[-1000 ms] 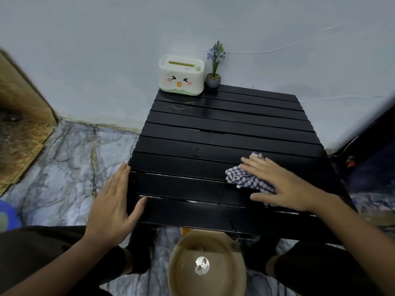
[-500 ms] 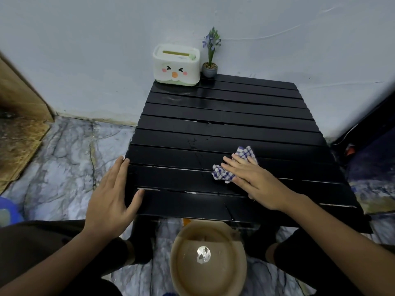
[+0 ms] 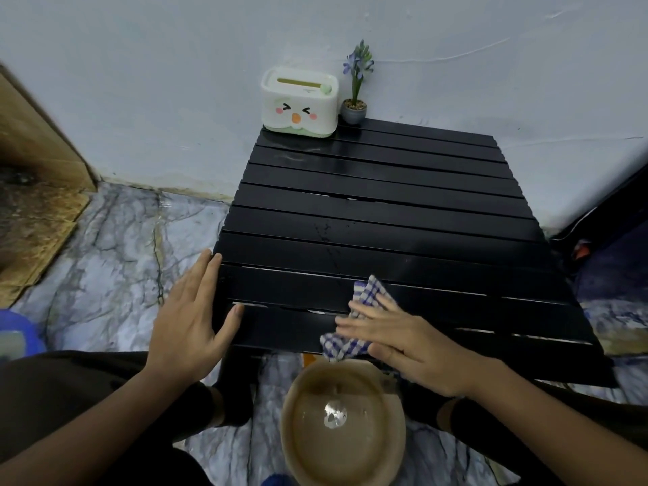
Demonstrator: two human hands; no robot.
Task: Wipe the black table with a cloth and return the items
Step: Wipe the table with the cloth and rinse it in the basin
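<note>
A low black slatted table [image 3: 378, 212] stands against the wall. My right hand [image 3: 410, 345] lies flat on a blue-and-white checked cloth [image 3: 368, 296], pressing it onto the near slats at the front edge; the cloth's lower corner hangs over that edge. My left hand [image 3: 191, 317] rests flat on the table's near left corner, fingers spread, thumb on the front slat, holding nothing. At the far left corner sit a white tissue box [image 3: 299, 103] with a cartoon face and a small grey pot with a purple flower [image 3: 355, 96].
A tan bowl of water [image 3: 342, 422] sits on the marble floor between my knees, right under the table's front edge. A blue object [image 3: 17, 335] lies at the far left. Dark bags [image 3: 610, 247] crowd the right side. A worn wooden panel [image 3: 35, 152] leans at left.
My right hand has slid the cloth left and toward me, from the mid-right slats to the front edge. The left hand has stayed on the corner.
</note>
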